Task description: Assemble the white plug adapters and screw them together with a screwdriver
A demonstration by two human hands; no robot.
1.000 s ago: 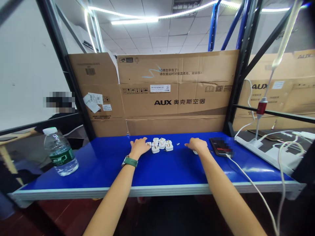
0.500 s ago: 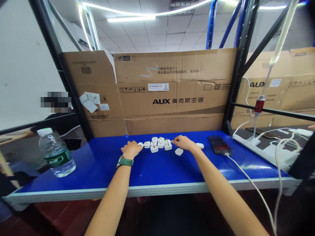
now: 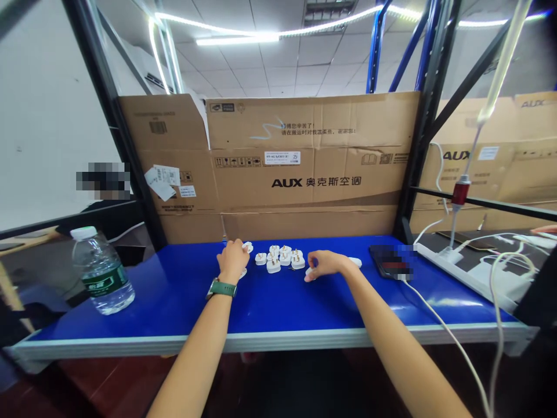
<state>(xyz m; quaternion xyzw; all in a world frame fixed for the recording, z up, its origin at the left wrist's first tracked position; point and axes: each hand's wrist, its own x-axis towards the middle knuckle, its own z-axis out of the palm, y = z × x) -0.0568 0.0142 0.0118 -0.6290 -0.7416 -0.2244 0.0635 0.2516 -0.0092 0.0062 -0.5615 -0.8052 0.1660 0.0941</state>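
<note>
Several white three-pin plugs (image 3: 281,258) lie in a cluster on the blue table (image 3: 270,302), pins up. My left hand (image 3: 232,261), with a green watch on the wrist, is closed round a white plug piece at the cluster's left end; another white piece peeks out under it. My right hand (image 3: 326,264) sits just right of the cluster with its fingers curled over a white plug cover (image 3: 310,270). One more white cover (image 3: 355,262) lies behind that hand.
A water bottle (image 3: 102,273) stands at the table's left. A dark phone (image 3: 385,259) with a white cable lies at the right, beside a white power strip (image 3: 461,273). Cardboard boxes (image 3: 304,168) wall off the back. Black rack posts flank the table.
My right hand pulled back from the plugs and closed over the loose white cover. My left hand lifted and turned at the cluster's left end, a white piece in its fingers.
</note>
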